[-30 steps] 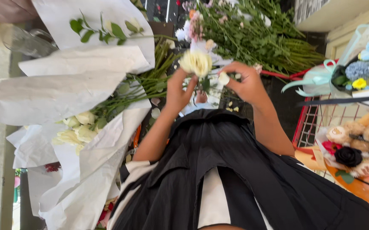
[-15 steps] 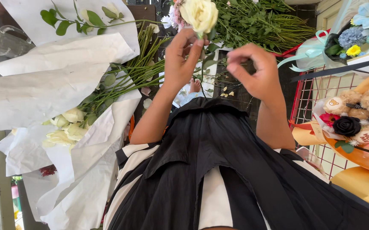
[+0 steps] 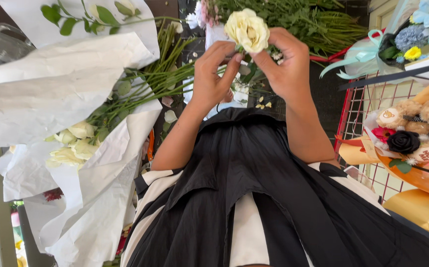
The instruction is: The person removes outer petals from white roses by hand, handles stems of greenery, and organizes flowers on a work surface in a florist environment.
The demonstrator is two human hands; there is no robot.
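A single cream rose [image 3: 247, 29] is held up in front of me, bloom facing me. My left hand [image 3: 213, 74] pinches it just under the bloom from the left. My right hand [image 3: 285, 62] curls around the base of the bloom from the right, fingertips touching the outer petals. The two hands almost meet beneath the flower, and the stem is hidden behind them. Below the hands is my black garment [image 3: 254, 198] over a striped top.
A bunch of cream roses [image 3: 73, 143] with long green stems lies in white wrapping paper [image 3: 51, 94] at left. Green stems and foliage [image 3: 303, 20] are piled behind. At right a red wire rack [image 3: 358, 113] holds bouquets with teddy bears [image 3: 427, 113] and a black rose [image 3: 403, 142].
Both hands have lifted the cream rose higher. The right hand, apart from the flower half a second ago, has closed in on the base of the bloom.
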